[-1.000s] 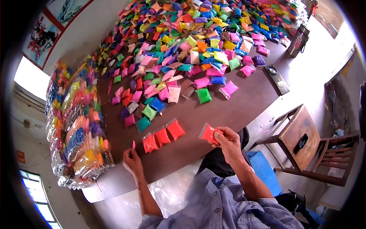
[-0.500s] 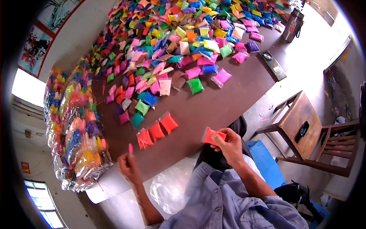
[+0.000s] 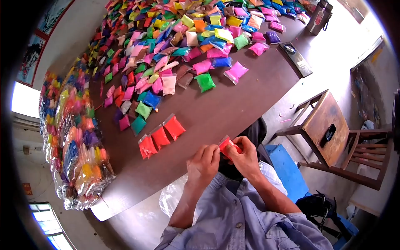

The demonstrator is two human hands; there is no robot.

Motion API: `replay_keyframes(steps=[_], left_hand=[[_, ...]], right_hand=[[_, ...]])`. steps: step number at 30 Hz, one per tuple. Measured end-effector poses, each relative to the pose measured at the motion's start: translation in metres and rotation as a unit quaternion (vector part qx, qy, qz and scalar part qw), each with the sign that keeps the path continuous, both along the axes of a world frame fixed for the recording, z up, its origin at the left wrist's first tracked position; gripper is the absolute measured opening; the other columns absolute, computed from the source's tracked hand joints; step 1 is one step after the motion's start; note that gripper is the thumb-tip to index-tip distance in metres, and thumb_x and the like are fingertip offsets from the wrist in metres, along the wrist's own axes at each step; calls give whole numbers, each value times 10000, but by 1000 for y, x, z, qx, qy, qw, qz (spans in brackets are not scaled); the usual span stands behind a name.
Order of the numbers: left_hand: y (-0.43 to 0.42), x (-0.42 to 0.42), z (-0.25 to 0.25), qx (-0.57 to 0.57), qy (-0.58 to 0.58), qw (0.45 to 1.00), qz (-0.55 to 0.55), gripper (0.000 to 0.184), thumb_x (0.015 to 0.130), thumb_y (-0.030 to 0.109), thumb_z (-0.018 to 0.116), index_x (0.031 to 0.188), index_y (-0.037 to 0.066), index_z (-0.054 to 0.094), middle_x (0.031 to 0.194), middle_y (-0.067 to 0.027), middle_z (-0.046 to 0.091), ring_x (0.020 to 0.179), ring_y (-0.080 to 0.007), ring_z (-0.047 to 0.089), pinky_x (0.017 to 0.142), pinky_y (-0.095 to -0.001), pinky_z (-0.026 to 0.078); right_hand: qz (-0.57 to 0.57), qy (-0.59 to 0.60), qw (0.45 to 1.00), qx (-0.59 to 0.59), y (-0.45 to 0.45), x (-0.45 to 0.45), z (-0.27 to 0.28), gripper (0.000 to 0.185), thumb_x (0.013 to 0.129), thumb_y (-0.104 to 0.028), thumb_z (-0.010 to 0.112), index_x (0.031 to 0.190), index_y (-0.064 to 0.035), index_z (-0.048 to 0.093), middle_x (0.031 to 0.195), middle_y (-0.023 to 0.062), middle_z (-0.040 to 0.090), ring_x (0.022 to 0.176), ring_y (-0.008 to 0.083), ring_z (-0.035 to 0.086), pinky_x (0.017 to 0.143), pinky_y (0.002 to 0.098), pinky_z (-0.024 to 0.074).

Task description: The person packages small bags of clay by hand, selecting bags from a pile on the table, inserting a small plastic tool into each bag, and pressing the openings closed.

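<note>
In front of my body, just off the table's near edge, my right hand [image 3: 245,158] pinches a small clear bag with red filling [image 3: 228,147]. My left hand [image 3: 203,164] has come up against the left end of this bag, its fingers closed together. What sits between those left fingertips is hidden. Three similar red bags lie in a slanting row on the brown table, ahead and to the left of my hands: a left one [image 3: 146,146], a middle one [image 3: 160,138] and a right one [image 3: 174,127].
A large heap of small coloured bags [image 3: 191,39] covers the table's far part. Bundled clear packs [image 3: 79,146] stack along the left edge. A flat metal device [image 3: 296,60] and a flask [image 3: 320,18] stand at the right edge. A wooden chair [image 3: 325,129] and blue stool [image 3: 287,173] are right.
My left hand has moved right from beside the table edge to the red bag. A small pink piece at its fingertips no longer shows. My right hand keeps the bag; the view has shifted slightly.
</note>
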State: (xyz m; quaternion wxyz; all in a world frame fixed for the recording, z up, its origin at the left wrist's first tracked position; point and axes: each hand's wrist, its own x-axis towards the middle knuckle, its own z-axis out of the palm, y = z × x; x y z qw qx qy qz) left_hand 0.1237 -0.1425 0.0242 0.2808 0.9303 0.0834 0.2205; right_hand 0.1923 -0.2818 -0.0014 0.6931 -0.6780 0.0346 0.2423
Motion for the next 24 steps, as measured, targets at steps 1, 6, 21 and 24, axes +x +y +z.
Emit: replay_keyframes(steps=[1, 6, 21, 24], left_hand=[[0, 0, 1, 26, 15, 1000, -4, 91, 905, 45, 755, 978, 57, 704, 868, -87, 693, 731, -287, 710, 615, -372, 566], [6, 5, 10, 88, 54, 994, -35, 87, 914, 80, 752, 988, 80, 707, 878, -60, 684, 727, -260, 708, 606, -360, 563], [14, 29, 10, 127, 95, 982, -105, 135, 926, 90, 677, 858, 110, 563, 782, -43, 573, 676, -237, 676, 541, -375, 513], [13, 26, 9, 100, 94, 986, -94, 84, 939, 74, 711, 901, 86, 638, 805, -74, 618, 663, -295, 665, 570, -399, 517]], right_hand=[[-2, 2, 1000, -1, 0, 2, -1, 280, 934, -217, 744, 954, 21, 599, 809, 73, 682, 685, 117, 674, 584, 256, 536], [34, -31, 998, -52, 1, 8, -8, 349, 919, -275, 748, 802, 33, 635, 680, 48, 640, 658, 96, 606, 569, 288, 485], [14, -7, 999, -44, 6, 8, -14, 291, 879, -210, 724, 765, 29, 604, 663, 58, 612, 654, 98, 585, 588, 307, 495], [15, 2, 999, -46, 5, 9, -13, 300, 878, -218, 724, 762, 32, 606, 658, 64, 612, 646, 102, 588, 591, 310, 498]])
